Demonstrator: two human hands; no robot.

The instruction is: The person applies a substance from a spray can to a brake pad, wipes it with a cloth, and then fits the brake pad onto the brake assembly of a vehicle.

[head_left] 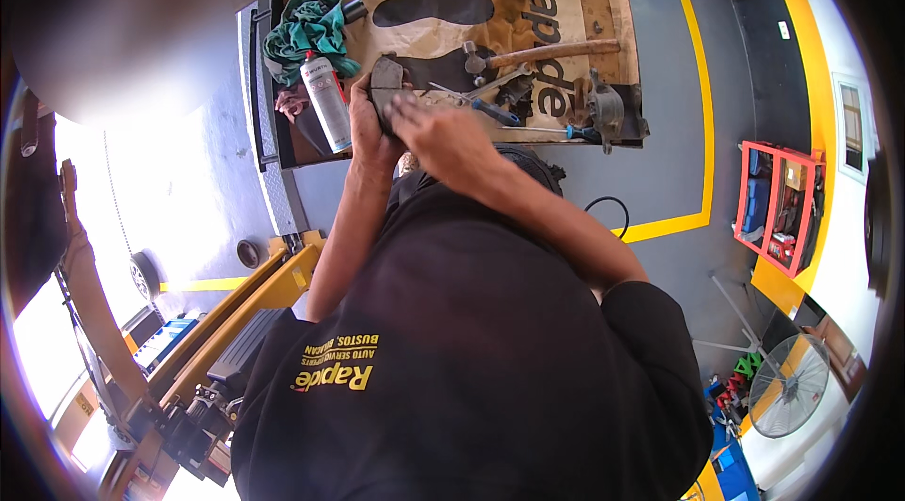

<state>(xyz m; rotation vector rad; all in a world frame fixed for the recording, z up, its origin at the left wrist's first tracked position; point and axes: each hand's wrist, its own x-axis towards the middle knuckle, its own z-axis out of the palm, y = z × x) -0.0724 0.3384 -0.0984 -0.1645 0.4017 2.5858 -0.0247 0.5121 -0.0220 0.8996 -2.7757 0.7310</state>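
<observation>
Your left hand's [370, 131] grip is clamped on the grey block [386, 77], which you hold near the close edge of the worktop [613, 0]; your right hand's [443, 138] fingertips lie against its near part, though I cannot tell whether they grip it or only press. If that pressure outweighs your left hold, the block could slip and drop, and any rough edge might scrape your fingers. Just beyond your left hand, a sideways swing of the wrist could knock the spray can [325, 105]. To your right, reaching low across the blue-handled screwdriver [495, 113] could set it rolling, and farther over, a bump could tip the hammer [542, 54] off balance. As for the block, its near part is darker and mostly hidden by your fingers; a thin line crosses it, and the far part shows a dull, flat grey face with a sloped corner.
</observation>
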